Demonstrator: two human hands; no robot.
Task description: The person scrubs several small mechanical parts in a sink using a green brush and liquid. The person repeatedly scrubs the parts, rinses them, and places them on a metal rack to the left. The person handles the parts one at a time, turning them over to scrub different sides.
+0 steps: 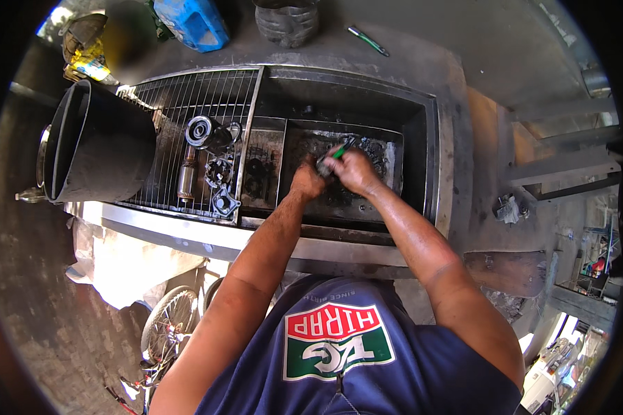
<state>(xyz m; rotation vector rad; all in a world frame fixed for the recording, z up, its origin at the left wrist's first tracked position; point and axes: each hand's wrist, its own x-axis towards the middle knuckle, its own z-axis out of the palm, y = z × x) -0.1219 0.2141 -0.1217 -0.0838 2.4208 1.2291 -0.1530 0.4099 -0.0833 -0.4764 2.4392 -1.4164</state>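
Observation:
Both hands are close together over a dark metal wash basin [414, 162]. My right hand [356, 171] is closed around a slim green-handled tool [340, 151]; its dark end sticks out at the upper right, and I cannot make out its kind. In my left hand [308, 182], a small greyish part [323, 167] is gripped against the tool, mostly hidden by fingers. Below them the basin floor is wet and grimy, with bright, shiny patches at its right side.
On the wire rack [160, 104] at left lie a metal cylinder [202, 131], a motor armature [187, 178] and a metal bracket [225, 202]. A black bucket [111, 149] stands at far left. Behind are a blue jug [192, 24], a cut plastic bottle [287, 22] and a green-and-black stick-like tool [368, 40].

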